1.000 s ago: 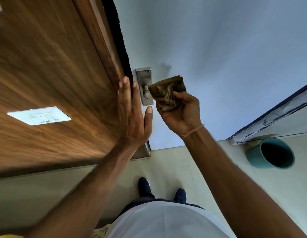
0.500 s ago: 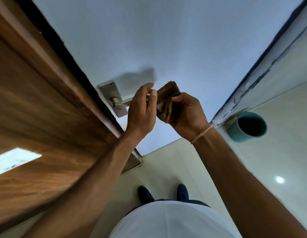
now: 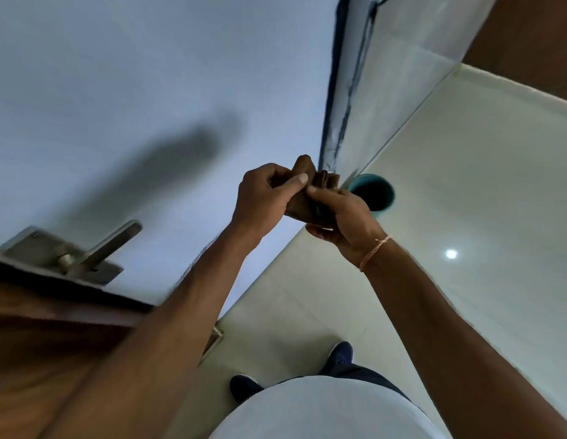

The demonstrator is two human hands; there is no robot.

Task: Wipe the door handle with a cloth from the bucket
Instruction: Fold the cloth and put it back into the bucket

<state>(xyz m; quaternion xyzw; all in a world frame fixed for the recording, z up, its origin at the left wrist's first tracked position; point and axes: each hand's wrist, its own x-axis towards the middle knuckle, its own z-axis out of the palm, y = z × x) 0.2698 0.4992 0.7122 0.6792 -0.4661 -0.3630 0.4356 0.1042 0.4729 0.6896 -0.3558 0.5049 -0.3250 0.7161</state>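
Note:
A crumpled brown cloth (image 3: 309, 188) is bunched between both hands in mid-air, well right of the door handle. My left hand (image 3: 263, 198) pinches its upper left part with thumb and fingers. My right hand (image 3: 342, 217) grips its lower right part from below. The metal lever door handle (image 3: 109, 245) on its plate sits at the left on the pale blue door, free of both hands. The teal bucket (image 3: 375, 194) stands on the floor just behind my right hand, partly hidden by it.
A brown wooden door edge (image 3: 54, 327) fills the lower left. A dark-edged door frame (image 3: 342, 90) runs up the middle. Pale floor tiles (image 3: 466, 185) spread to the right. My two dark shoes (image 3: 339, 356) stand below.
Both hands with the cloth have come off the handle and moved right, toward the bucket. My left hand went from flat on the door to gripping the cloth. The view swung right.

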